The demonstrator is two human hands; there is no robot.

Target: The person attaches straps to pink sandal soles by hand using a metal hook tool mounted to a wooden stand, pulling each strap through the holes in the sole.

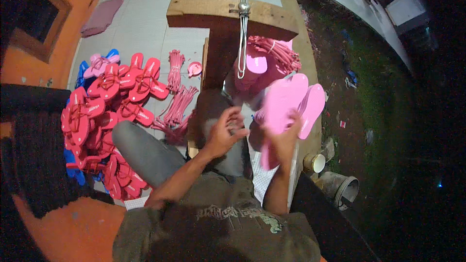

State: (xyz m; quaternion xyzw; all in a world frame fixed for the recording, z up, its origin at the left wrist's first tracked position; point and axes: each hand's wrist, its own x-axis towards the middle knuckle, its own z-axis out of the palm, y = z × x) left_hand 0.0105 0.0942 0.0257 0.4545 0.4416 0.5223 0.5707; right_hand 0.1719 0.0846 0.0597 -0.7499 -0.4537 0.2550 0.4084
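Observation:
Pink flip-flop soles [284, 101] stand to the right of my legs, the nearest smeared by motion. My right hand [286, 135] is closed on a pink sole there; how many soles it grips, I cannot tell. Left of it, my left hand [229, 128] hovers over my lap with loosely curled fingers, a gap to the thumb, and nothing visible in it. Ahead, a wooden T-shaped stand [206, 12] carries a metal puller [242, 34] with a long wire loop hanging down. Beyond the soles lies a tied bundle of dark pink straps [276, 52].
Left of my knee is a heap of red flip-flops [109, 121], with blue ones [76, 172] at its edges. Strap bundles [178, 106] lie between heap and stand, near a round pink item [194, 69]. A bucket [345, 191] and a pale container [315, 163] sit at right.

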